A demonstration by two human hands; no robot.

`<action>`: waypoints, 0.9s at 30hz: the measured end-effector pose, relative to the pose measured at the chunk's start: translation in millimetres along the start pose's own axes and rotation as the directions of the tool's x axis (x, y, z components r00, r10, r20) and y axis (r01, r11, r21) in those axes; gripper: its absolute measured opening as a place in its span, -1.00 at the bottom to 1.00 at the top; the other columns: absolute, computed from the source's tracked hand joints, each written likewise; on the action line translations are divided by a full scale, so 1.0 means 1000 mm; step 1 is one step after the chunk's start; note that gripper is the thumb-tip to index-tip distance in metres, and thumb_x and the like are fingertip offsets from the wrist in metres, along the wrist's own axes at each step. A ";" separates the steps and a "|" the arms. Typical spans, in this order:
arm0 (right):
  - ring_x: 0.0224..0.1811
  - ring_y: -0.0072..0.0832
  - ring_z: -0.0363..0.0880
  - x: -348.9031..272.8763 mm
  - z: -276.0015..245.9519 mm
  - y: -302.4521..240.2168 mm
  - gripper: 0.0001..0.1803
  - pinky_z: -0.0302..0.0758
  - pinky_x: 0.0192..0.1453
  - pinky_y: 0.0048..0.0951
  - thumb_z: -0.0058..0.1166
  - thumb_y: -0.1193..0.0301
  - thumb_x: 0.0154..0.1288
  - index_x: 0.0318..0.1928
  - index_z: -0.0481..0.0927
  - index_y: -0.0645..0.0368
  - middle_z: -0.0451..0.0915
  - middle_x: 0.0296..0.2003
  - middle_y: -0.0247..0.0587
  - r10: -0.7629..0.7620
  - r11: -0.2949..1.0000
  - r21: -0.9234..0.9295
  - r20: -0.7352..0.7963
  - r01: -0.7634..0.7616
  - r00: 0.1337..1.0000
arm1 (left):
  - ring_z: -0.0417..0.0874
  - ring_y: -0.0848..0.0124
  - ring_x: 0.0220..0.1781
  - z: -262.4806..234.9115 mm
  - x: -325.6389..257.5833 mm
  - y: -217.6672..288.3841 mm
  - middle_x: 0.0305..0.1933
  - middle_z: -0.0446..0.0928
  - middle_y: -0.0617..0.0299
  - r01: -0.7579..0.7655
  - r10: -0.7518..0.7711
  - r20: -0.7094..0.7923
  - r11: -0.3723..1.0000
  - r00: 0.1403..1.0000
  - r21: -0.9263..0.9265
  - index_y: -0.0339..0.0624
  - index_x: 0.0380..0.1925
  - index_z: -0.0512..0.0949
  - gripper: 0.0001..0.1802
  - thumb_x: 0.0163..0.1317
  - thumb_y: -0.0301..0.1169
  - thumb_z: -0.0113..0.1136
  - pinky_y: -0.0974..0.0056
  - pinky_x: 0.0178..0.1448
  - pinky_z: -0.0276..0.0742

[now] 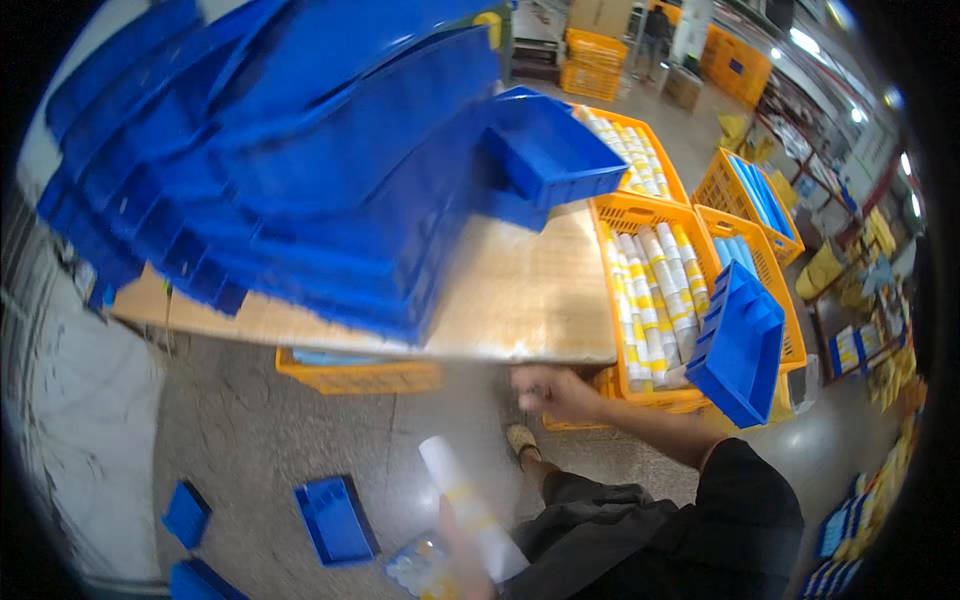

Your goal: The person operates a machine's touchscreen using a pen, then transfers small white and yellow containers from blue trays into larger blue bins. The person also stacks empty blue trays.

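Observation:
My left hand [462,556], smeared by motion, grips a white roll [462,488] with yellow bands, tilted low over the floor. Beside the front edge of the wooden table [530,290] is my right hand [548,392], its fingers curled. Whatever it may hold is hidden. To the right of the table, an orange crate [640,212] is packed with similar white and yellow rolls [655,300]. An open blue bin [742,345] leans at that crate's right side. Big stacked blue bins [290,150] cover much of the tabletop.
Blue bins [335,520] lie on the floor at lower left, near a blurred clear bag [420,568]. Another blue bin [555,150] juts over the table's far right corner. Under the table sits an orange crate [365,376]. A person [655,35] stands far back.

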State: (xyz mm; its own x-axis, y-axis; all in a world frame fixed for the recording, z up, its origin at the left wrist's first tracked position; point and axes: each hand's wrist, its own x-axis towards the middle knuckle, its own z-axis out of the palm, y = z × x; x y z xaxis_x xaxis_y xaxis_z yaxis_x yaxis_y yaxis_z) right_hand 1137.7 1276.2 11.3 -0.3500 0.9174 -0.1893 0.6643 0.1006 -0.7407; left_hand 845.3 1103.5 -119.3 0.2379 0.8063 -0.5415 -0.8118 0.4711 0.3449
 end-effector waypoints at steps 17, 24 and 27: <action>-0.10 -0.27 0.60 0.131 -0.195 0.122 -0.84 0.55 -0.16 -0.20 0.06 0.37 0.24 -0.18 0.59 0.04 0.57 -0.24 -0.20 -0.455 0.673 -0.711 -0.181 0.204 0.872 | 0.66 0.11 -0.09 0.261 0.096 0.072 0.10 0.56 -0.15 0.072 -0.100 0.174 0.984 0.980 0.165 -0.31 0.37 0.33 -0.14 0.50 0.29 -0.21 0.03 -0.22 0.71; -0.07 -0.15 0.64 -0.011 -0.030 0.047 -0.62 0.65 -0.20 -0.14 -0.01 0.42 0.36 0.12 0.44 0.33 0.49 0.02 -0.07 -0.324 0.833 -0.383 0.246 0.399 0.914 | 0.68 0.12 -0.08 0.296 0.114 0.096 0.15 0.53 -0.18 0.183 -0.235 0.355 0.968 0.905 0.173 -0.30 0.41 0.30 -0.19 0.53 0.22 -0.20 0.05 -0.18 0.73; 0.00 -0.10 0.68 -0.020 0.015 0.045 -0.59 0.69 -0.11 -0.12 -0.02 0.38 0.43 0.22 0.45 0.24 0.54 0.13 -0.02 -0.273 0.894 -0.280 0.282 0.351 0.920 | 0.71 0.07 0.02 0.295 0.139 0.105 0.22 0.52 -0.20 0.373 -0.368 0.461 0.924 0.807 0.086 -0.29 0.46 0.25 -0.22 0.55 0.14 -0.18 0.01 -0.09 0.76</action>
State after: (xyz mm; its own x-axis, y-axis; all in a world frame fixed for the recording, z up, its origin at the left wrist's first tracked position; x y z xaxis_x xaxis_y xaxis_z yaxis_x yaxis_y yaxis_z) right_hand 1164.1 1256.7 -28.0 -0.6893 0.7080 -0.1535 0.6557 0.5197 -0.5477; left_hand 950.9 1370.7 67.4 0.7372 0.6421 -0.2102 -0.6156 0.7666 0.1829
